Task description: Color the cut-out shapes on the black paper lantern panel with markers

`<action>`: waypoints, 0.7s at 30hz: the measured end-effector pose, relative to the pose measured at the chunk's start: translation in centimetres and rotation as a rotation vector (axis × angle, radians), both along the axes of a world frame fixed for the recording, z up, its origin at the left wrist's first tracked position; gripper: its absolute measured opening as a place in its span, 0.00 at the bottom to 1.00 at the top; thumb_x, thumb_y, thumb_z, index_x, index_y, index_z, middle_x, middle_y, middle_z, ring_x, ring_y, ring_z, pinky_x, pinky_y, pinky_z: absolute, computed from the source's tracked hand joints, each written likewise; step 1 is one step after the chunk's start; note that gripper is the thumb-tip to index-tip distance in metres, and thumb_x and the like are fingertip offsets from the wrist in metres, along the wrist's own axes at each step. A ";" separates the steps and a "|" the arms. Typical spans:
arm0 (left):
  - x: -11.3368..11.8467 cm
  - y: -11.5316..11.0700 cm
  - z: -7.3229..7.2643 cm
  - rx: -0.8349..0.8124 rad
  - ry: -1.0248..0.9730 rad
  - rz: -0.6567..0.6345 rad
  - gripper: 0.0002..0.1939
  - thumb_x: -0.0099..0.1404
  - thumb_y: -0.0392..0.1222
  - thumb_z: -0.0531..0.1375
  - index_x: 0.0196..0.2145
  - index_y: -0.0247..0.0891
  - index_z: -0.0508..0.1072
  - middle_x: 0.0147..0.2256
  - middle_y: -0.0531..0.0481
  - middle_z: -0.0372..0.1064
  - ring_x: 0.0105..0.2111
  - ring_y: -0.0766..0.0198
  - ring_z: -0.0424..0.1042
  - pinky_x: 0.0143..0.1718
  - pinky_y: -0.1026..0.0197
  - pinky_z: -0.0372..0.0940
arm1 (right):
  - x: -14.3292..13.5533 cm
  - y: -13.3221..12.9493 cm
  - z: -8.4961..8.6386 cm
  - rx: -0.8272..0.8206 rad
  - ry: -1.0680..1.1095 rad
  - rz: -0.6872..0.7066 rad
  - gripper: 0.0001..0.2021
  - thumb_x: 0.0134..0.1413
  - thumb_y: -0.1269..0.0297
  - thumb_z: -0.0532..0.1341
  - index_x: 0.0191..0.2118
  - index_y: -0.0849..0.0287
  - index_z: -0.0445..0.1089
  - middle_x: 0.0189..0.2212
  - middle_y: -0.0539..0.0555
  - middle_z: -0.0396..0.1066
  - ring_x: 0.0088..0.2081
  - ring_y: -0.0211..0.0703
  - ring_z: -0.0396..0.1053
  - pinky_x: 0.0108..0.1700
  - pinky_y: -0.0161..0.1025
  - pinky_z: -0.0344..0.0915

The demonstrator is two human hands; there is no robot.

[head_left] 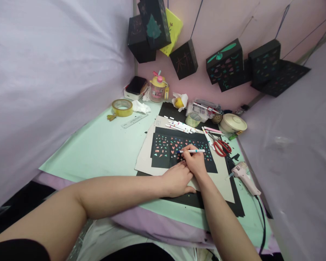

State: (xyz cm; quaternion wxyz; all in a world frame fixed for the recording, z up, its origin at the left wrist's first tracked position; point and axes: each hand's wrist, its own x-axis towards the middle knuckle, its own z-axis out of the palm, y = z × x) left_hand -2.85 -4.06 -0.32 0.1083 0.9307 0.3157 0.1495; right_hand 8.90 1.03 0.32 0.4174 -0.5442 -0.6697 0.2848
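My right hand (196,159) is closed around a white marker pen (197,151), its tip down on a sheet of black paper (161,162). Small coloured hearts, stars, triangles and other shapes cover much of that paper. Lying flat with its fingers stretched out, my left hand (176,180) rests on the lower edge of the black paper and touches my right hand. Beneath the paper is a pale grey board (143,158). Several white markers (182,127) lie in a row just beyond the paper.
Red-handled scissors (222,148) and a glue gun (246,177) with its cord lie to the right. A tape roll (122,108) and a ruler (134,120) are at the left. Behind stand a drink bottle (157,90) and a lidded bowl (233,123). Black decorated boxes (225,61) hang above.
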 end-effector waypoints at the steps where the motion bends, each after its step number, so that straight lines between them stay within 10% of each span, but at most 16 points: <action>1: 0.0 0.0 0.0 0.003 -0.001 -0.001 0.33 0.62 0.58 0.57 0.54 0.26 0.64 0.54 0.36 0.63 0.57 0.49 0.57 0.59 0.52 0.48 | 0.0 0.0 0.0 0.005 0.000 0.006 0.06 0.48 0.67 0.55 0.25 0.58 0.68 0.20 0.47 0.67 0.24 0.38 0.64 0.28 0.34 0.59; 21: -0.1 0.0 0.1 -0.008 -0.002 0.000 0.33 0.62 0.58 0.58 0.53 0.26 0.65 0.54 0.35 0.62 0.58 0.48 0.56 0.60 0.53 0.48 | 0.0 -0.1 0.0 -0.010 0.016 0.010 0.07 0.47 0.67 0.55 0.24 0.58 0.67 0.20 0.48 0.68 0.24 0.38 0.64 0.28 0.33 0.59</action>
